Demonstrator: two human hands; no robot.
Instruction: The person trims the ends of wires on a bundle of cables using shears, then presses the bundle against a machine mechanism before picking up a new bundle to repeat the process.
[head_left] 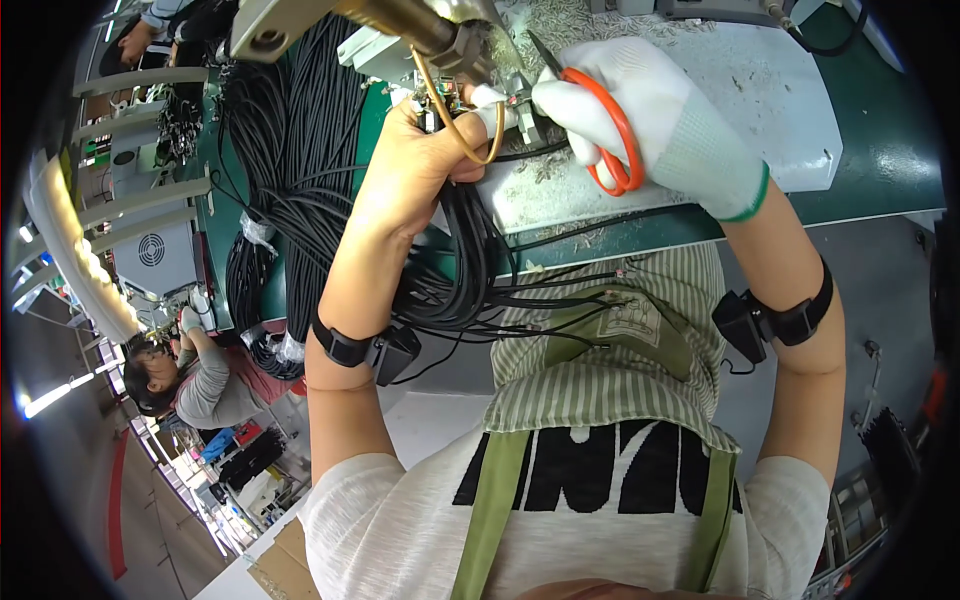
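Observation:
My right hand (640,115), in a white knit glove with a green cuff, is closed around scissors (618,130) with red handles. Their dark blades point up and to the left. My left hand (430,150), bare but for white coverings at the fingertips, is closed on a black cable (535,153) beside a small metal fixture (528,115). The fingertips of both hands are close together there, and the cable's end is hidden. Below my left hand, a bundle of black cables (465,245) hangs over the table edge towards my lap.
A metal machine head (425,30) with a bent brass-coloured tube (440,100) overhangs my left hand. Many black cables (290,130) are heaped at the left of the green table (880,150). Clippings litter the white board (760,110). Another person (205,375) works at the far left.

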